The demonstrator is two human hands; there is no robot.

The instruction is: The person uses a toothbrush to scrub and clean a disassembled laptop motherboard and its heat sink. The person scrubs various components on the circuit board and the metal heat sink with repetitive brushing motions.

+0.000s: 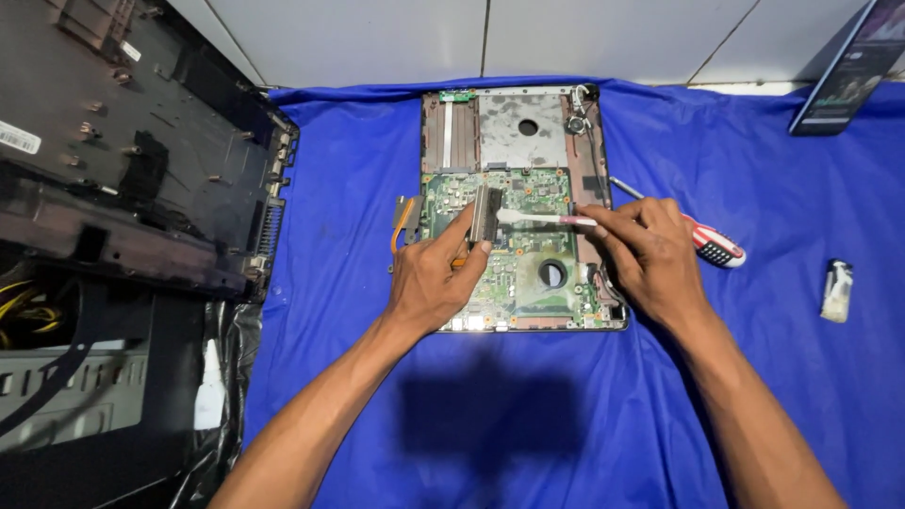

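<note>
An opened laptop base (521, 123) lies on a blue cloth (339, 283), its green circuit board (528, 254) exposed. My left hand (429, 278) rests on the board's left side and pinches a dark finned heatsink block (485, 215) with a copper pipe (403, 221) between thumb and forefinger. My right hand (646, 254) grips a small white brush with a pink handle (542, 219), and its bristle end touches the block.
A red and white screwdriver (712, 247) lies just right of the laptop base, partly under my right hand. A white lighter (836, 290) sits at the far right. A dark tablet (844, 71) leans at the top right. A black laptop cover (132, 141) fills the left side.
</note>
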